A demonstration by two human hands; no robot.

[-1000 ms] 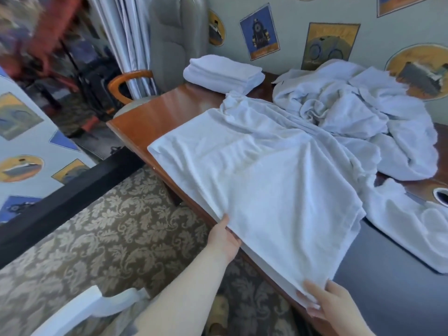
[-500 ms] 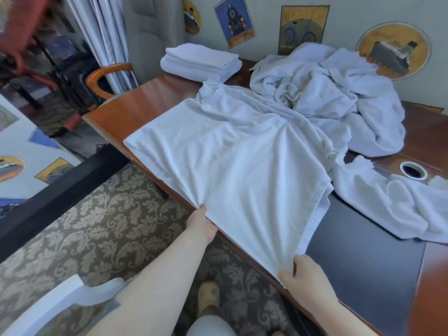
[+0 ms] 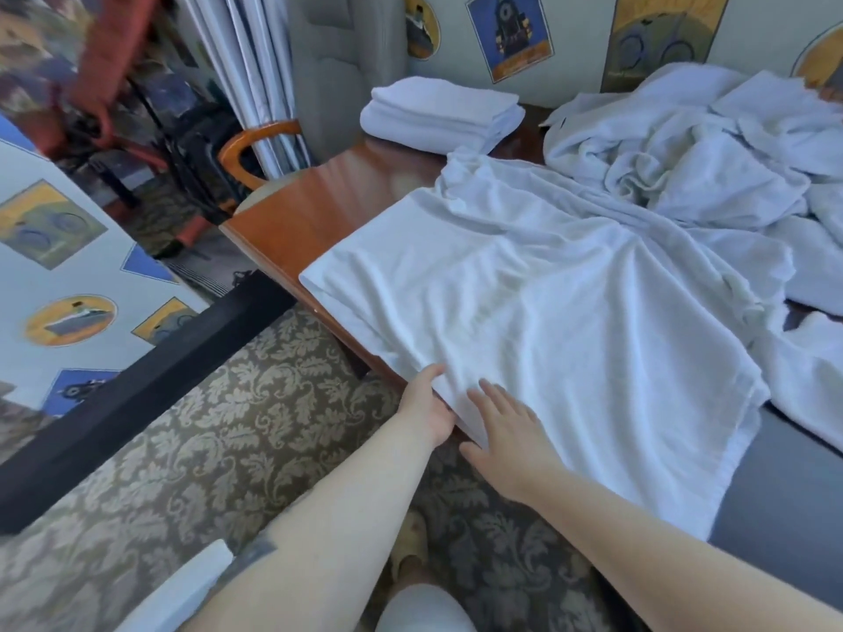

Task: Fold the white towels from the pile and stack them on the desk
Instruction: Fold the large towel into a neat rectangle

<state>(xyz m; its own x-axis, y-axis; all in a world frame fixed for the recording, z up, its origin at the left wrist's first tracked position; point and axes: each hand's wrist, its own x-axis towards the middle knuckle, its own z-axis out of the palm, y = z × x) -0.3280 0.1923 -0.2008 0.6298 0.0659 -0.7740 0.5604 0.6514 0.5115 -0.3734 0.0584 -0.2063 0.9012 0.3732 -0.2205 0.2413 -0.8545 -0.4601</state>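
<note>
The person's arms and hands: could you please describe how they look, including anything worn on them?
Both arms are bare from the frame's bottom edge to the fingers, with no sleeves, gloves, watch or rings visible. The left hand and right hand are uncovered. A dark marking, possibly a tattoo, shows on the left forearm low in the frame; its design is too blurred to read.

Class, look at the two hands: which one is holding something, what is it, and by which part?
The left hand grips the spread towel at its near edge, by the desk edge. The right hand only rests flat on it.
</note>
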